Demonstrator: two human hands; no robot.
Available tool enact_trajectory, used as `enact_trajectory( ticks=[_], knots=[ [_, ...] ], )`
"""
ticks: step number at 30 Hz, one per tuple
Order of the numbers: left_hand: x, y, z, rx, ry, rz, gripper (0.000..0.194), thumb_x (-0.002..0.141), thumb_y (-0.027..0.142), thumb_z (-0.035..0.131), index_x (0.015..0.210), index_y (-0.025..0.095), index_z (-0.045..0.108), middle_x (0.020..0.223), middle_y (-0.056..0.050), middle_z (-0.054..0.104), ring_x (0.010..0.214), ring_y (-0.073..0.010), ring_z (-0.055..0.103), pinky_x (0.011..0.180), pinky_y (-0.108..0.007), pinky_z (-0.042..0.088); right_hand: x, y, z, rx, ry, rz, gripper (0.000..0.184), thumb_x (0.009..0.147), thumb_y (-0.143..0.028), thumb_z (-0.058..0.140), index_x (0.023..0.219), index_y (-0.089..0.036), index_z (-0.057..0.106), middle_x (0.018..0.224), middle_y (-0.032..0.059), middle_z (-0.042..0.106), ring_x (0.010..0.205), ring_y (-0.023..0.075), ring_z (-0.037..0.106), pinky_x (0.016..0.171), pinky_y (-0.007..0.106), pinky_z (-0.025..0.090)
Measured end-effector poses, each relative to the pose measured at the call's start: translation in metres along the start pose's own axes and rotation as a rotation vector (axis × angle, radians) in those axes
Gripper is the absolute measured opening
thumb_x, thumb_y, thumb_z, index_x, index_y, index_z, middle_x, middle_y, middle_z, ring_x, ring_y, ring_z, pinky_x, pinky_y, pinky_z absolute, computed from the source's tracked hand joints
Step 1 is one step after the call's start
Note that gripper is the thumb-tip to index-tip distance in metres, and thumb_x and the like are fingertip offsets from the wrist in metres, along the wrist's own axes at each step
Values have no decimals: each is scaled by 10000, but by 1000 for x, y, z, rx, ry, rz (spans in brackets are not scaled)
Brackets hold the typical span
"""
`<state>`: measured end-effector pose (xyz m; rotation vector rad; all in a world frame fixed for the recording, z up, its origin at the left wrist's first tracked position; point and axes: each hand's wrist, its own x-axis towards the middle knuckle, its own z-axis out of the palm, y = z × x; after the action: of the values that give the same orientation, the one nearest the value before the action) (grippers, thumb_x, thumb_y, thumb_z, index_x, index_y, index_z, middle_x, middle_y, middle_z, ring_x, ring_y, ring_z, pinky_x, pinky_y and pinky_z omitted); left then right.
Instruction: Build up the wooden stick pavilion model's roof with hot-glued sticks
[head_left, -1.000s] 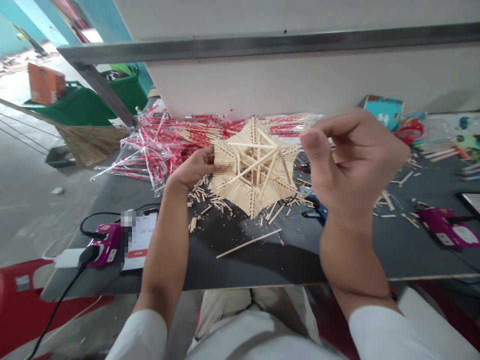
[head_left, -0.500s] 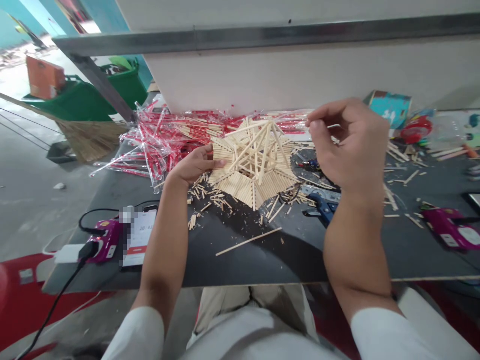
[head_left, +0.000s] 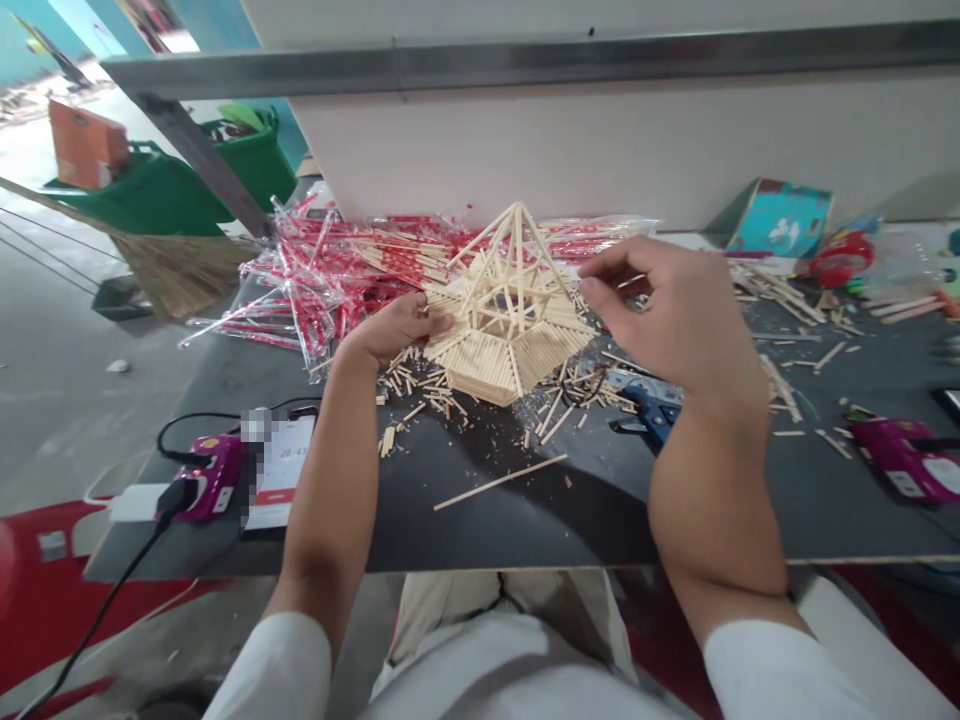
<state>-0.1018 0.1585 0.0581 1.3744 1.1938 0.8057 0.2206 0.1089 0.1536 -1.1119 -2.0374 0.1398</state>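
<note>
A model of pale wooden sticks [head_left: 510, 330], a flat hexagonal base with a pointed frame on top, rests on the dark table [head_left: 525, 500]. My left hand [head_left: 394, 330] grips its left edge with curled fingers. At the model's right side, my right hand [head_left: 667, 315] has thumb and forefinger pinched together near the frame; what lies between them is too small to name. A long loose stick [head_left: 499, 483] lies in front of the model.
Red-and-clear wrappers [head_left: 330, 280] pile up behind on the left. Cut stick bits [head_left: 420, 395] litter the table. Blue cutters [head_left: 649, 412] lie under my right wrist. Purple glue guns [head_left: 214, 475] [head_left: 900, 455], a phone [head_left: 277, 470], a teal box [head_left: 780, 220].
The model has gone from tilted toward me to lying flat with its peak up. My right hand came down and away from the camera to the model's right side.
</note>
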Motion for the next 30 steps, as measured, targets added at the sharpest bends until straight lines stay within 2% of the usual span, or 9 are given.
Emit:
enact_trajectory(
  ticks=[4,8,11,13,14,17,21,25,30],
  knots=[
    [-3,6,-2,187,59,-11,364,686,405,932,783,216,637,694,6,573,616,-136,505,669,-324,424,-1,-4,1,-17,-45,-24,109,933,-252,665,980,-212,755,896,60,786,745,195,707,702,371,574],
    [-18,23,-5,502,305,34,353,665,351,916,933,201,741,818,-39,677,753,-211,590,799,-369,467,-3,-11,-2,-42,-66,-35,89,922,-232,675,955,-207,753,872,48,778,716,179,683,672,356,542],
    [-40,48,-2,652,391,61,392,766,405,843,1076,174,778,914,-75,732,819,-247,623,869,-398,472,-4,-15,-5,-37,-83,-26,74,907,-200,687,938,-200,753,856,38,770,697,171,674,677,357,528],
    [-57,68,4,729,426,122,361,858,460,757,1070,170,796,901,-76,745,811,-237,631,849,-388,476,-4,-18,-6,-26,-125,0,77,908,-195,687,939,-203,757,863,37,772,705,173,680,696,359,530],
    [-66,77,8,764,420,156,336,894,455,716,1075,186,804,892,-63,753,809,-226,636,837,-373,478,-4,-19,-5,-24,-152,16,82,915,-200,683,944,-206,760,871,38,775,717,177,685,710,359,532],
    [-88,99,22,839,294,283,281,960,422,643,1030,221,827,857,-18,775,760,-176,648,803,-325,478,-4,-23,-3,-18,-233,49,110,939,-211,665,972,-210,770,896,39,787,749,180,699,739,356,530],
    [-98,110,45,789,164,416,240,973,395,665,1054,248,836,844,10,789,694,-130,644,773,-288,495,-3,-28,4,17,-292,62,132,950,-226,659,997,-198,779,929,36,801,766,174,706,733,347,518],
    [-88,105,65,805,211,518,236,1005,326,629,1107,232,820,1000,-30,824,804,-154,701,812,-303,520,-2,-31,12,11,-337,84,165,961,-294,660,991,-196,790,877,37,787,710,165,668,678,340,479],
    [-75,95,78,923,280,491,267,1011,267,606,1189,211,797,1057,-74,821,866,-197,727,837,-345,526,-2,-32,16,4,-335,77,183,966,-279,630,996,-217,800,862,35,783,680,156,637,689,330,472]
  ],
)
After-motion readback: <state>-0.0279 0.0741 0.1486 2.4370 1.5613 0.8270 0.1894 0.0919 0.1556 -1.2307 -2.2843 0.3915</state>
